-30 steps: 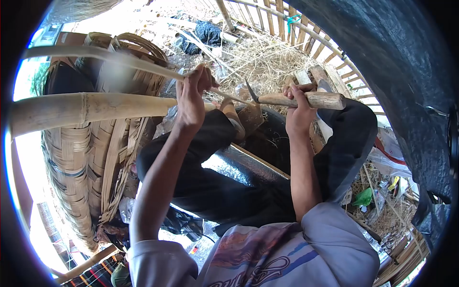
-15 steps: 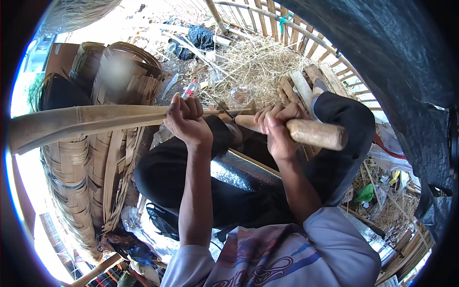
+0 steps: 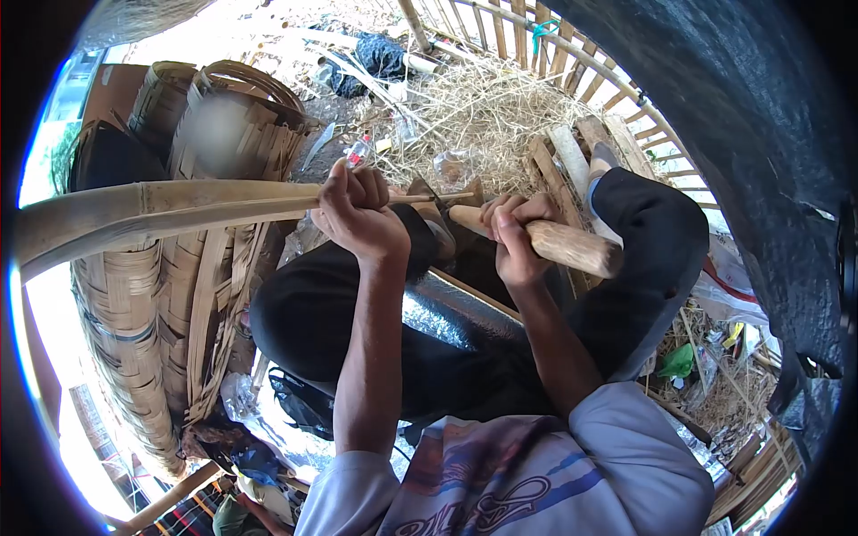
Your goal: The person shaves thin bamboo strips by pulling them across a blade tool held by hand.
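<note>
A long split bamboo pole (image 3: pixel 170 205) runs in from the left edge, its narrow end reaching past my fist. My left hand (image 3: pixel 362 210) is closed around it near that thin end. In my right hand (image 3: pixel 523 234) is a knife (image 3: pixel 576 247) with a thick, pale wooden handle, which sticks out on both sides of my fingers. Its dark blade is thin and mostly hard to see, close to the bamboo's tip. Both hands are above my crossed legs in dark trousers (image 3: pixel 304 313).
Rolled woven bamboo mats (image 3: pixel 134 330) stand on the left. Straw (image 3: pixel 492 98), a plastic bottle (image 3: pixel 359 150) and black plastic bags (image 3: pixel 380 55) lie ahead. A slatted bamboo fence (image 3: pixel 563 54) and dark tarp (image 3: pixel 751 116) border the right. A person's arm (image 3: pixel 264 515) shows at lower left.
My right hand has tilted the knife handle, its butt end shifting left. My left hand keeps its hold on the bamboo. The view has shifted slightly.
</note>
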